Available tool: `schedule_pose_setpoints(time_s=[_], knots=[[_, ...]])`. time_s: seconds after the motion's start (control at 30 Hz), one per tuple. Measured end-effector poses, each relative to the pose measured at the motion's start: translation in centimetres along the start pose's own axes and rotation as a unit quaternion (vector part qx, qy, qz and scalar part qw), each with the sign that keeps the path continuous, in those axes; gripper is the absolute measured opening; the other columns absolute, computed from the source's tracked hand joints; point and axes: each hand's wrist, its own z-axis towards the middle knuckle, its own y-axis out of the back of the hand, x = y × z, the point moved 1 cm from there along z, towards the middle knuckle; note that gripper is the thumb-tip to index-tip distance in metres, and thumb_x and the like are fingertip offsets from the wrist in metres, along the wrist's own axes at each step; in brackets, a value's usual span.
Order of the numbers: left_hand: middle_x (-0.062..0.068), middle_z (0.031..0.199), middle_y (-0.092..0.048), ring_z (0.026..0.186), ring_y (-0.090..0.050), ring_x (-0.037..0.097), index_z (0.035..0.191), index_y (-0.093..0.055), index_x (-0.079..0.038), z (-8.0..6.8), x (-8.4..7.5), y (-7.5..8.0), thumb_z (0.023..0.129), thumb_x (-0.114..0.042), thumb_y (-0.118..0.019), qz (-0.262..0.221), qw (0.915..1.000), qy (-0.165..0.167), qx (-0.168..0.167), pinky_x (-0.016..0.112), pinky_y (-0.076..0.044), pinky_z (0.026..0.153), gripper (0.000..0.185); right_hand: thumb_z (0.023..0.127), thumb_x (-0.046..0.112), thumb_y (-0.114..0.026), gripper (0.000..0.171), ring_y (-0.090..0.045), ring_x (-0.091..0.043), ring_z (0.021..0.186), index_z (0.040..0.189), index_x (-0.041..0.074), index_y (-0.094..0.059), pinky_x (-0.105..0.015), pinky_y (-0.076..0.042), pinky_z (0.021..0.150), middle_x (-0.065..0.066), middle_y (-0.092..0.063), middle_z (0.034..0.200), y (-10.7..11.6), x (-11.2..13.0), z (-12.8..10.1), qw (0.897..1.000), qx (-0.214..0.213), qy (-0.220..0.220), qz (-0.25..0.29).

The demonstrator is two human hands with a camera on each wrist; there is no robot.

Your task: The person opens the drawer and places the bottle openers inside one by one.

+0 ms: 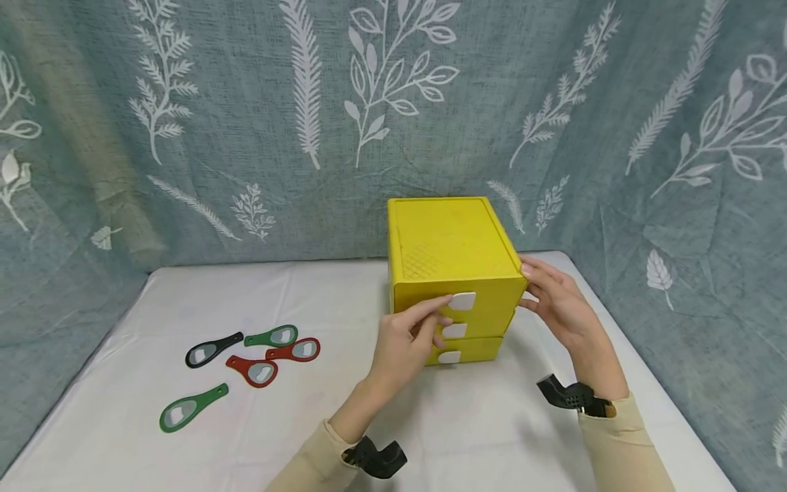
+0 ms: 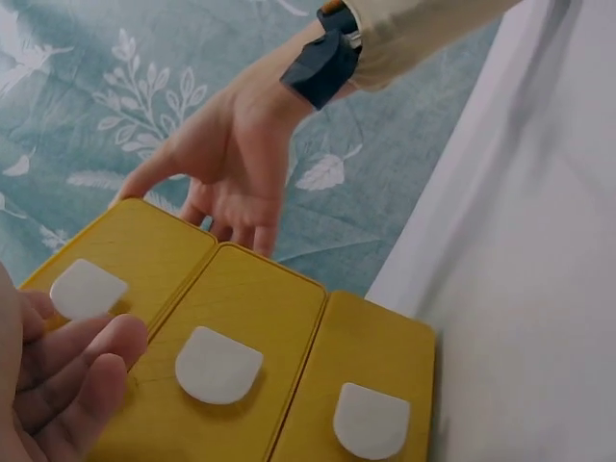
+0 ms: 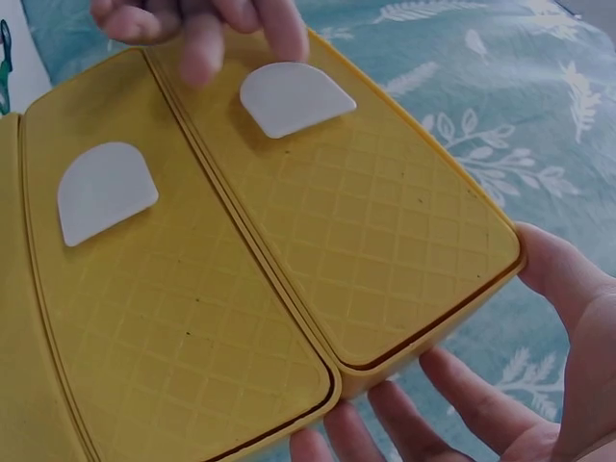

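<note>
A yellow three-drawer box [image 1: 455, 239] stands on the white-covered table, its drawers shut. Each drawer front carries a white rounded tab. My left hand [image 1: 399, 345] reaches in front of the box, index fingertip at the edge of the top tab [image 1: 464, 301]. Its other fingers bend loosely before the middle tab [image 1: 455, 331]. The bottom tab [image 2: 372, 422] shows fully in the left wrist view. Against the box's right side rests my right hand [image 1: 562, 304]. Its thumb [image 3: 558, 274] touches the top front corner, and the fingers spread along the side wall.
Several bottle openers lie left of the box: a black one [image 1: 204, 352], a green one [image 1: 270, 337], two red ones [image 1: 253, 371] and another green one [image 1: 186, 410] nearer the front. A leaf-patterned curtain [image 1: 246, 137] hangs behind and beside the table.
</note>
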Motion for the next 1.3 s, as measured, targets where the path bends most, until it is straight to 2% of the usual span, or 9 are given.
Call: schedule_pose_setpoints(time_s=[0.17,0.37,0.53,0.7,0.77,0.97,1.2,1.3], knots=[[0.009,0.081,-0.072,0.050,-0.063,0.016,0.116,-0.071,-0.004,-1.3,-0.1,0.1,0.101,0.000,-0.051,0.013,0.9982,0.056,0.018,0.024,-0.048,0.041,0.025,0.101,0.028,-0.060,0.045,-0.054,-0.022,0.116,0.140,0.009,-0.052,-0.040,-0.049,0.089,-0.002,-0.062,0.126,0.0,-0.3,-0.1,1.000,0.001,-0.005,0.003],[0.006,0.079,-0.072,0.050,-0.064,0.015,0.114,-0.071,-0.004,-1.2,-0.1,0.0,0.101,-0.003,-0.049,0.053,0.9914,0.112,0.043,0.026,-0.047,0.040,0.025,0.101,0.025,-0.059,0.039,-0.055,-0.022,0.115,0.137,0.011,-0.056,-0.039,-0.049,0.088,-0.002,-0.063,0.124,0.2,0.0,0.0,1.000,0.006,0.011,0.017],[0.005,0.080,-0.072,0.049,-0.062,0.007,0.116,-0.070,-0.003,-1.2,-0.1,-0.3,0.101,-0.005,-0.051,0.082,0.9876,0.122,0.056,0.025,-0.047,0.041,0.024,0.102,0.023,-0.058,0.036,-0.055,-0.021,0.114,0.135,0.011,-0.058,-0.038,-0.050,0.087,-0.001,-0.064,0.123,0.3,0.0,0.0,1.000,0.013,0.013,0.024],[0.001,0.071,-0.070,0.048,-0.055,-0.001,0.113,-0.072,-0.007,-1.1,0.1,-0.4,0.100,-0.009,-0.054,0.142,0.9807,0.126,0.048,0.022,-0.043,0.040,0.023,0.101,0.023,-0.059,0.035,-0.055,-0.022,0.111,0.134,0.010,-0.059,-0.037,-0.050,0.086,-0.003,-0.064,0.121,0.3,0.1,0.2,1.000,0.007,0.018,0.024],[0.001,0.070,-0.069,0.049,-0.055,-0.002,0.112,-0.073,-0.008,-1.2,0.1,-0.5,0.100,-0.010,-0.055,0.151,0.9783,0.133,0.047,0.023,-0.042,0.040,0.022,0.101,0.023,-0.060,0.036,-0.055,-0.023,0.110,0.134,0.010,-0.060,-0.037,-0.050,0.086,-0.003,-0.064,0.121,0.3,0.1,0.2,1.000,0.004,0.016,0.025],[0.004,0.075,-0.071,0.053,-0.059,-0.001,0.112,-0.072,-0.007,-1.2,0.3,-0.4,0.100,-0.010,-0.054,0.127,0.9799,0.146,0.050,0.024,-0.047,0.044,0.022,0.100,0.022,-0.061,0.035,-0.056,-0.022,0.109,0.132,0.010,-0.061,-0.038,-0.050,0.085,-0.003,-0.065,0.120,0.3,0.2,0.3,0.999,0.004,0.013,0.032],[0.003,0.073,-0.070,0.055,-0.060,0.002,0.108,-0.073,-0.006,-1.3,0.9,-0.8,0.098,-0.007,-0.056,0.100,0.9835,0.146,0.039,0.024,-0.047,0.045,0.019,0.101,0.022,-0.060,0.033,-0.055,-0.022,0.111,0.132,0.011,-0.062,-0.037,-0.050,0.085,-0.002,-0.064,0.121,0.3,0.1,0.2,0.999,0.003,0.011,0.032],[0.004,0.079,-0.071,0.061,-0.063,0.004,0.108,-0.072,-0.005,-1.5,1.2,-1.1,0.097,-0.006,-0.058,0.096,0.9840,0.144,0.042,0.023,-0.051,0.052,0.018,0.100,0.022,-0.060,0.033,-0.055,-0.023,0.111,0.132,0.011,-0.062,-0.038,-0.050,0.086,-0.003,-0.064,0.122,0.3,0.0,0.2,0.999,0.000,0.011,0.032]])
